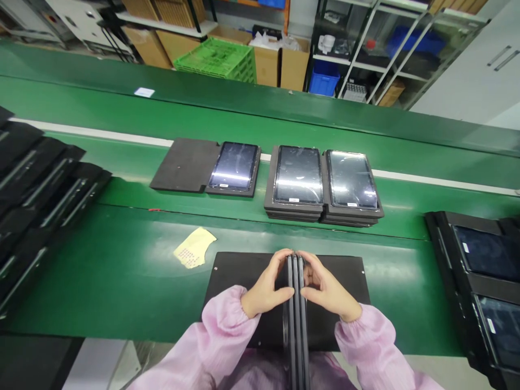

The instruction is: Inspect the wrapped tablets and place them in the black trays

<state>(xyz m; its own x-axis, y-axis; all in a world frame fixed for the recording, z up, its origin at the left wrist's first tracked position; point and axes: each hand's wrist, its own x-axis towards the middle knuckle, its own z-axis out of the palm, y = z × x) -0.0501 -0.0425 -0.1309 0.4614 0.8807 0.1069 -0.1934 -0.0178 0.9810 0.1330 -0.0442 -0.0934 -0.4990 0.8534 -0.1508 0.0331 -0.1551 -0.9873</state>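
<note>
Several thin dark tablets (298, 325) stand on edge, pressed together, over a black mat (244, 265) at the bench's near edge. My left hand (268, 284) grips their left side, thumb and fingers against the outer face. From the right, my right hand (327, 287) holds the same bundle, its fingertips near the top end. Beyond the mat, two stacks of black foam trays each carry a tablet (299, 174) (351, 180) lying face up. Left of them another tablet (234, 167) lies in a foam tray beside a bare black foam piece (184, 164).
A torn yellow paper (195, 248) lies left of the mat. Black trays (40, 189) are piled at the far left; more trays with tablets (487, 252) stand at the right edge. Behind the green bench (122, 260) are a green crate (219, 58), cardboard boxes and shelves.
</note>
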